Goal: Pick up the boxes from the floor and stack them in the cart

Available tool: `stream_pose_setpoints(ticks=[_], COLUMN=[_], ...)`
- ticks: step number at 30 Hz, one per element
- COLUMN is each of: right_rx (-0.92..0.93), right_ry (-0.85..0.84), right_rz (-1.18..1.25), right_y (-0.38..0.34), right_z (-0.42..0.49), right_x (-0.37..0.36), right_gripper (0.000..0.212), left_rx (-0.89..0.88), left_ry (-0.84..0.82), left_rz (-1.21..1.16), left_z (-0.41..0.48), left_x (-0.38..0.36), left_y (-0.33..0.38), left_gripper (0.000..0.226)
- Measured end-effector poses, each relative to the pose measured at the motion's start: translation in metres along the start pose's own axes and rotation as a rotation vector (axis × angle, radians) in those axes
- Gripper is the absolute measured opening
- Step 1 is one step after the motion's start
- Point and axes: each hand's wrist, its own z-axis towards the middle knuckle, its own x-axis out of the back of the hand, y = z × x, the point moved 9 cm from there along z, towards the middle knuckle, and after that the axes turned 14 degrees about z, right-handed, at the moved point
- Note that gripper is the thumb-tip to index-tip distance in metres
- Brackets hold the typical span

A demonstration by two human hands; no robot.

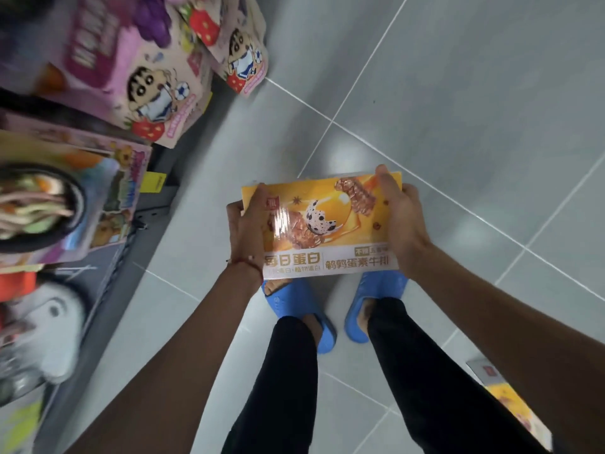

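Observation:
I hold a flat yellow-orange snack box (322, 224) with Chinese print in front of me, above my feet. My left hand (245, 227) grips its left edge, fingers curled under and thumb on top. Gripping the right edge is my right hand (401, 221). The box is shrink-wrapped and faces up. A second box of the same kind (510, 401) lies on the floor at the lower right, partly hidden by my right forearm. No cart is clearly in view.
Shelves on the left carry pink cartoon snack boxes (154, 90) and noodle packs (65, 204). Grey floor tiles (458, 93) spread to the right. My feet in blue slippers (294, 309) stand just below the held box.

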Motion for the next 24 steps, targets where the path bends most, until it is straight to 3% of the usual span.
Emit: stream_pose_setpoints(ticks=[2, 5, 10, 15, 21, 24], right_rx=[-0.003, -0.007, 0.021, 0.005, 0.029, 0.048], right_ry=[0.039, 0.062, 0.048, -0.010, -0.057, -0.089], right_rz=[0.024, 0.046, 0.151, 0.216, 0.277, 0.288], right_y=[-0.016, -0.042, -0.084, -0.121, -0.157, -0.172], right_z=[-0.036, -0.093, -0.192, -0.292, -0.395, -0.438], right_x=[0.014, 0.031, 0.054, 0.067, 0.072, 0.070], right_gripper=[0.063, 0.072, 0.048, 0.040, 0.045, 0.043], left_rx=[-0.017, -0.050, -0.088, -0.144, -0.174, -0.182], left_ry=[-0.034, -0.005, -0.007, -0.042, -0.169, -0.175], left_rz=[-0.011, 0.039, 0.072, 0.037, -0.076, -0.109], left_z=[-0.030, -0.087, -0.187, -0.286, -0.384, -0.424], left_x=[0.002, 0.009, 0.025, 0.042, 0.063, 0.080], left_y=[0.012, 0.036, 0.072, 0.106, 0.135, 0.146], left_gripper=[0.097, 0.090, 0.092, 0.063, 0.083, 0.072])
